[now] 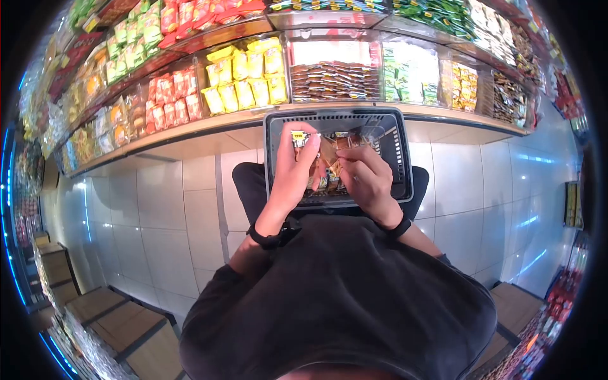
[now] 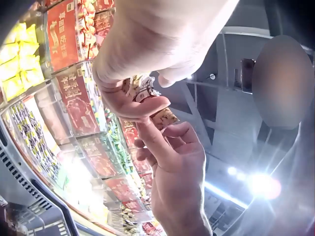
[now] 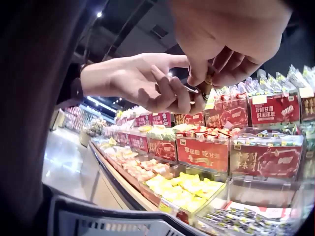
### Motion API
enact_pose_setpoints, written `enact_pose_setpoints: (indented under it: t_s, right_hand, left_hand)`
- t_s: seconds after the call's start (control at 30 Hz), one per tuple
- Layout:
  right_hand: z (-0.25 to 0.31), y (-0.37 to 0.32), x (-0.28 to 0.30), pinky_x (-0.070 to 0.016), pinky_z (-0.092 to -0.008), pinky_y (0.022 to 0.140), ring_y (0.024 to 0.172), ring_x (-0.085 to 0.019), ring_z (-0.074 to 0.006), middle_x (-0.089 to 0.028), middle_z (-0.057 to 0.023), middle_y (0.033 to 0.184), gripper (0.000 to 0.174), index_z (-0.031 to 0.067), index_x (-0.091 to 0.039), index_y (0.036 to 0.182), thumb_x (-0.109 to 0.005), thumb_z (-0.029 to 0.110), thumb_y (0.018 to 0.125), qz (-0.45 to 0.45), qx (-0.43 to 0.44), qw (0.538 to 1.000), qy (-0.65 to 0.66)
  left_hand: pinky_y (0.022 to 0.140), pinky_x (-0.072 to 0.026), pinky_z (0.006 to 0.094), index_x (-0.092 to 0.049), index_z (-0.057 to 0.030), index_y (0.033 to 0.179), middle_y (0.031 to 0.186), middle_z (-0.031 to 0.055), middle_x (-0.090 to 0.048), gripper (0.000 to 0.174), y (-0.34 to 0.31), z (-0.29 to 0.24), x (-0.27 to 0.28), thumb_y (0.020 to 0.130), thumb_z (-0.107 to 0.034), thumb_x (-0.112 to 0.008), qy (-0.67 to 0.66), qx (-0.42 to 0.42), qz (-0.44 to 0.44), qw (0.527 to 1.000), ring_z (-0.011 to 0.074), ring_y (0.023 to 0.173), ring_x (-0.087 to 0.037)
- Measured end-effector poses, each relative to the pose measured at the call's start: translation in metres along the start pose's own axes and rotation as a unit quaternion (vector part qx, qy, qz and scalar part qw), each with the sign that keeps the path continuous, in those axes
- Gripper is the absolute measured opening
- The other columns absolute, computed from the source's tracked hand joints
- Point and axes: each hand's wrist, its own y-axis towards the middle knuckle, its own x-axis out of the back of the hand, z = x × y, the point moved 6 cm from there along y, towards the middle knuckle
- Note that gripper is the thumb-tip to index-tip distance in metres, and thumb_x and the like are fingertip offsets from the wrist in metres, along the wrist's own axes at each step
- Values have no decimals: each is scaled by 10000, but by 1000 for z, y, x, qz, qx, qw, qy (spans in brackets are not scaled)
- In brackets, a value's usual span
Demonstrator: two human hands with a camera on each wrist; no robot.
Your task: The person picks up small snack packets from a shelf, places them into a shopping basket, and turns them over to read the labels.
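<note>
A small brown-and-pale snack packet (image 2: 142, 93) is between my two hands, above the basket. My left hand (image 1: 291, 171) holds it, with the thumb and fingers around its upper part in the left wrist view. The right hand (image 1: 370, 180) pinches its other end between thumb and curled fingers. In the right wrist view, the fingers of my right hand (image 3: 231, 44) meet those of the left hand (image 3: 133, 81), and most of the packet is hidden. Below them the grey shopping basket (image 1: 335, 113) holds several small wrapped snacks, partly covered by the hands.
Beyond the basket run shop shelves with bins of yellow packets (image 1: 247, 79), red packets (image 1: 172, 95) and stacked dark packets (image 1: 332, 82). A wooden shelf edge (image 1: 221, 128) borders them. Pale floor tiles (image 1: 149, 202) lie on both sides, and wooden crates (image 1: 130, 323) stand behind on the left.
</note>
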Motion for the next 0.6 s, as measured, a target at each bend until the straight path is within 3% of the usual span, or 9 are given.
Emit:
enact_pose_setpoints:
  t_s: [0.07, 0.17, 0.27, 0.6]
  right_hand:
    - [2, -3, 0, -539, -367, 664, 812, -663, -287, -689, -115, 1026, 225, -3, -667, 911, -750, -90, 722, -2, 8, 1000, 1]
    - [19, -6, 8, -520, -406, 757, 941, -624, -277, -669, -81, 1125, 259, 44, -711, 953, -783, -35, 717, -28, 93, 994, -58]
    - [27, -8, 13, -506, -408, 763, 929, -612, -259, -664, -74, 1100, 258, 61, -716, 936, -808, -13, 706, -32, 125, 990, -51]
    - [27, -11, 12, -489, -343, 613, 785, -591, -233, -652, -75, 1015, 229, 54, -667, 802, -840, -41, 686, -26, 180, 983, 29]
  left_hand:
    - [388, -359, 219, -460, -112, 1156, 759, 35, -610, 164, 0, -6, -3, 1046, -168, -568, -21, -1, -28, 999, 74, 505, -532]
    - [356, -307, 207, -485, -121, 1121, 747, -9, -571, 199, 0, -13, -3, 988, -69, -624, -64, 35, -51, 996, 45, 482, -487]
    - [363, -302, 199, -499, -135, 1101, 742, -33, -551, 209, 2, -18, -3, 972, -67, -649, -33, 34, -29, 998, 28, 495, -482]
    - [378, -281, 192, -529, -159, 1062, 790, -47, -559, 251, 2, -17, -3, 917, -49, -701, -14, 99, -18, 995, 23, 518, -504]
